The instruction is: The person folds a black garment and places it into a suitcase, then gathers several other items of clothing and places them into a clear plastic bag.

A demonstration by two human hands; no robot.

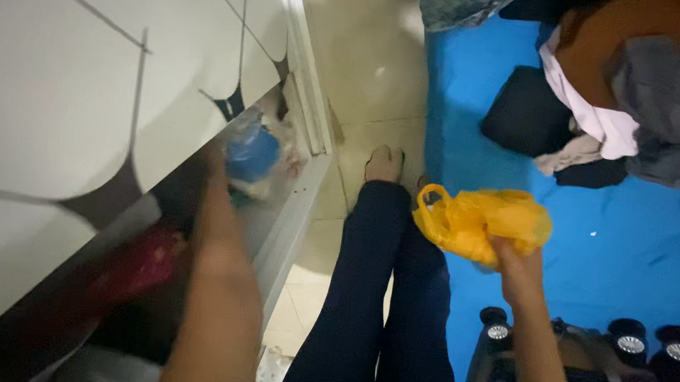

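My right hand [517,269] grips a crumpled yellow plastic bag [484,222] above my dark-trousered legs [376,311]. My left arm reaches under the edge of a white patterned panel [64,72] into a drawer or shelf opening. My left hand [223,168] is blurred and mostly hidden there, against a blue round object [252,155] wrapped in clear plastic. Whether it grips that object cannot be told.
A blue mat [659,254] covers the floor at right, with a pile of clothes [639,82] on it. A toy vehicle with black wheels [629,342] sits at lower right. Red items [143,265] lie inside the opening. Beige tiles [367,62] show in the middle.
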